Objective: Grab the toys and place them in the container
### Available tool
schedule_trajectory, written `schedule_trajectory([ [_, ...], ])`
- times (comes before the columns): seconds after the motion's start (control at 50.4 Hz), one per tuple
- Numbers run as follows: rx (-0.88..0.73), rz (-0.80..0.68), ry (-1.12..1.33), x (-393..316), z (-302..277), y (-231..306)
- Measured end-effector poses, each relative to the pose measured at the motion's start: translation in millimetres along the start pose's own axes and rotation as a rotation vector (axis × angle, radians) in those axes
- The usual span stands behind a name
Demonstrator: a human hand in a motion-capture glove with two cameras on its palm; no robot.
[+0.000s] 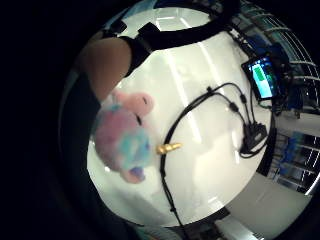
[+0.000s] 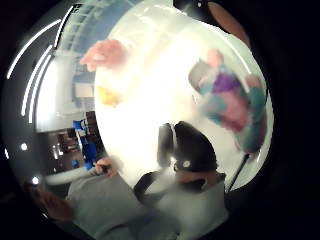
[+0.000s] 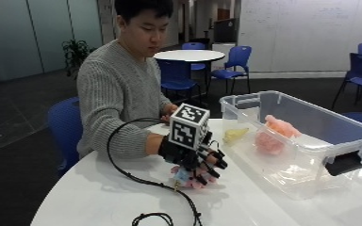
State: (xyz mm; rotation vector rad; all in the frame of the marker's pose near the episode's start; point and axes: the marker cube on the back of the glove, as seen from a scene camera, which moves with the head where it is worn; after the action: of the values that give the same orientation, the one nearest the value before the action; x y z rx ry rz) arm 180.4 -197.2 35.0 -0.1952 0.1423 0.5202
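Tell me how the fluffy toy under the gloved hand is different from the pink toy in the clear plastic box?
The pastel plush unicorn is pink, blue and purple; the pink plush toy is one colour. The unicorn lies on the white table under the gloved right hand; the pink one sits inside the clear plastic box. Both are soft toys.

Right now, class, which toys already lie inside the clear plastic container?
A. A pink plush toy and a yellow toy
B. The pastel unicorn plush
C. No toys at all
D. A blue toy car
A: the outside view shows a pink plush toy and a yellow toy inside the clear container.
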Motion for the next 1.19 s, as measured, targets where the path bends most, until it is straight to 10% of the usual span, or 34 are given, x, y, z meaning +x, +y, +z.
schedule_trajectory([
  [0.953, 0.206, 0.0, 0.147, 9.9, 34.2, -28.7],
  [1.192, 0.331, -0.042, 0.204, -28.9, -106.6, -62.4],
])
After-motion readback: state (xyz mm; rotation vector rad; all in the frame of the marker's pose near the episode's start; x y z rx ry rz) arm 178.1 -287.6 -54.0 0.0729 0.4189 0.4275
